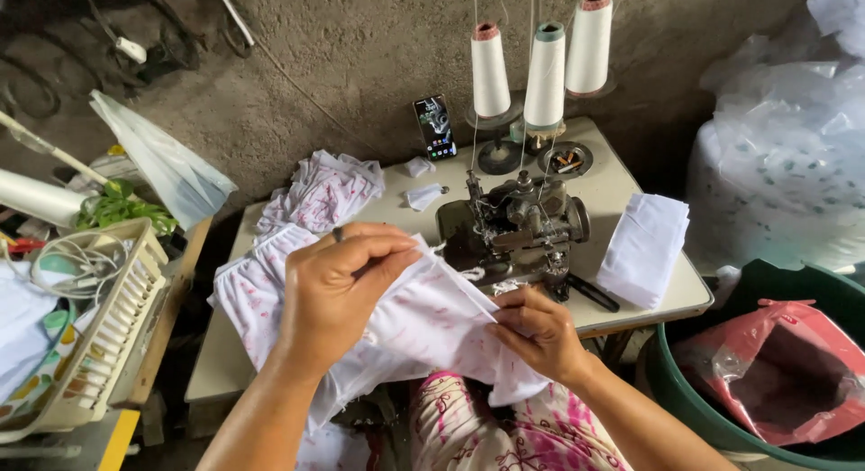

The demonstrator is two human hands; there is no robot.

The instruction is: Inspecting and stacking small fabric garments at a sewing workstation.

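Left hand: our left hand point(338, 286) is up over the near edge of the sewing table point(622, 178), fingers curled in tight and pinching the top edge of the white printed fabric piece point(432, 322), so it's lifted a bit off the table.
Right hand: our right hand point(539, 331) sits lower and closer to us, fingertips pressed together on the same piece's right edge, just in front of the machine.
Fabric: white with small pink marks, stretched between both hands, the lower part hanging off the table edge toward our lap.
Machine: dark overlock sewing machine point(514, 228) right behind the fabric, near the middle of the table; we can't tell if the cloth touches it.
Thread: three tall thread cones point(545, 75) standing behind the machine, strands running down to it.
Stack on the right: folded white cloth pile point(644, 246) at the table's right end, well apart from our hands.
Pile on the left: more printed pieces point(324, 192) heaped at the back left, spilling toward our left hand.
Phone: a phone point(435, 126) propped against the wall behind the table.
Off the table: a green tub point(694, 390) with a red plastic bag point(784, 367) at the right, a cream plastic basket point(108, 327) at the left.
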